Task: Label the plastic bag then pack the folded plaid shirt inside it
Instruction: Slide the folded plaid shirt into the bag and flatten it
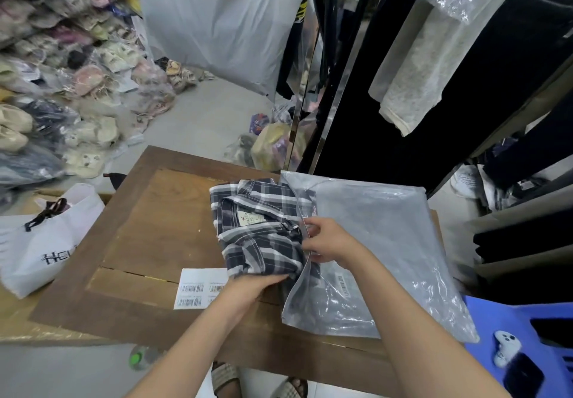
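Lying on a wooden table, head view, item one: a folded plaid shirt, dark navy and white, collar label facing up, its right edge at the mouth of the bag.

Item two: a clear plastic bag, flat on the table at 3 o'clock of the shirt, mouth toward the shirt; a barcode sticker shows on its near left part. One corner of the shirt appears to sit just inside the opening.

Item three: the left hand, at 6 o'clock of the shirt, fingers extended and flat, tucked under the shirt's near edge; it grips nothing that can be seen.

Item four: the right hand, at 3 o'clock of the shirt, fingers curled and pinching the upper lip of the bag's mouth, lifting it.

Item five: a sheet of barcode labels, on the table at 7 o'clock of the shirt, partly under the left wrist.

Item six: a white carrier bag, off the table's edge at 9 o'clock.

Item seven: a blue plastic stool, at 4 o'clock, bearing a white game controller.
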